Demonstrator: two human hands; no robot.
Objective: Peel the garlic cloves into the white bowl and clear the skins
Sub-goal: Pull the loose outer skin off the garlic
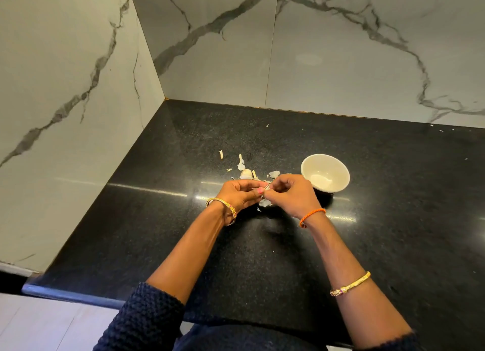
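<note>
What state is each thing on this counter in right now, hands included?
White bowl: upright on the counter, right of the hands; contents too pale to tell.
Garlic clove: pinched between both hands, partly skinned.
Garlic piece: lying on the counter behind the hands.
Skins: loose, scattered on the counter.
Left hand: fingers curled, gripping the clove.
Right hand: fingers curled, pinching at the clove.
</note>
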